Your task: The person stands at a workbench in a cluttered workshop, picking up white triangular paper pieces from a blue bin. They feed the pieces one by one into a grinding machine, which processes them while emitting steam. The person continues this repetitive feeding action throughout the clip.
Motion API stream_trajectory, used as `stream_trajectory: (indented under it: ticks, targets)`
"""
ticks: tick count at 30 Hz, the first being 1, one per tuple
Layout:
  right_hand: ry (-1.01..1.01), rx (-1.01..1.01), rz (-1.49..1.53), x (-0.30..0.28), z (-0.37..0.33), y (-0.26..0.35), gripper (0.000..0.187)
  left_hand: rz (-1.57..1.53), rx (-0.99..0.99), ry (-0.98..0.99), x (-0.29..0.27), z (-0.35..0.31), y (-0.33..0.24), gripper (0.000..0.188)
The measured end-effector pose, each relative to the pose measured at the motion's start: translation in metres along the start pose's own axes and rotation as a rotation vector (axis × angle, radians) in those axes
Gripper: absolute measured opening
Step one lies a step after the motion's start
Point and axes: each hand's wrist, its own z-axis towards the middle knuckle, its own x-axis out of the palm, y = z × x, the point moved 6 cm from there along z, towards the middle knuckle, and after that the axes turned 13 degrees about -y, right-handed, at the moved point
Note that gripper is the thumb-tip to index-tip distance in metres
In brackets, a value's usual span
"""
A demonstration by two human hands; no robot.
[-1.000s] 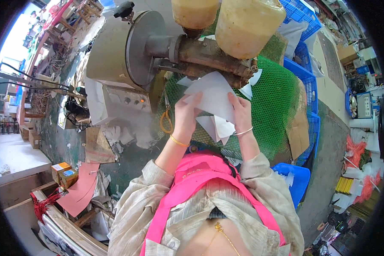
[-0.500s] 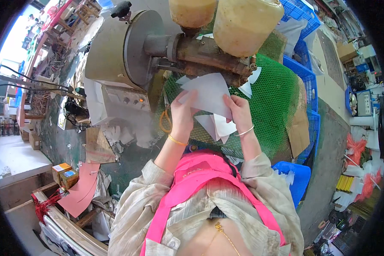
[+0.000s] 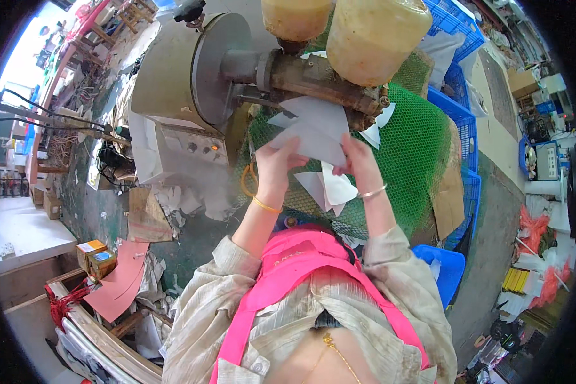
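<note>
A pale, thin cut piece of sheet (image 3: pixel 320 128) is held between my two hands, with its far edge at the underside of the machine's rusty roller head (image 3: pixel 320 80). My left hand (image 3: pixel 278 165) is closed on the piece's near left edge. At the right edge, my right hand (image 3: pixel 360 159) pinches it between thumb and fingers. Below the held piece, more white cut pieces (image 3: pixel 339 187) lie on green netting (image 3: pixel 406 160). Part of another pale piece shows beyond the left hand. Orange scissor-like handles (image 3: pixel 247 182) stick out beside my left wrist.
Two yellowed containers (image 3: pixel 377 41) sit above the roller head. The machine's grey housing (image 3: pixel 166 77) stands at the left, with a lit control panel (image 3: pixel 201 149). Blue crates (image 3: pixel 462 128) line the right side, and a blue bin (image 3: pixel 445 269) is near my right elbow.
Both hands have shifted slightly, and the held piece has turned, its near edge now slanting down to the right. My left hand's fingers have moved lower on it. Both hands still grip it.
</note>
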Motion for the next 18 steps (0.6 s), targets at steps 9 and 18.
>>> stream_trajectory:
  ticks: [9, 18]
  targets:
    - [0.235, 0.008, -0.099, -0.005, -0.028, -0.019, 0.028, 0.021, 0.096, -0.030, -0.011, -0.008, -0.004, 0.016]
    - [0.264, -0.013, -0.133, 0.001, -0.019, -0.004, 0.031, -0.013, 0.110, 0.020, 0.000, -0.003, -0.016, 0.020]
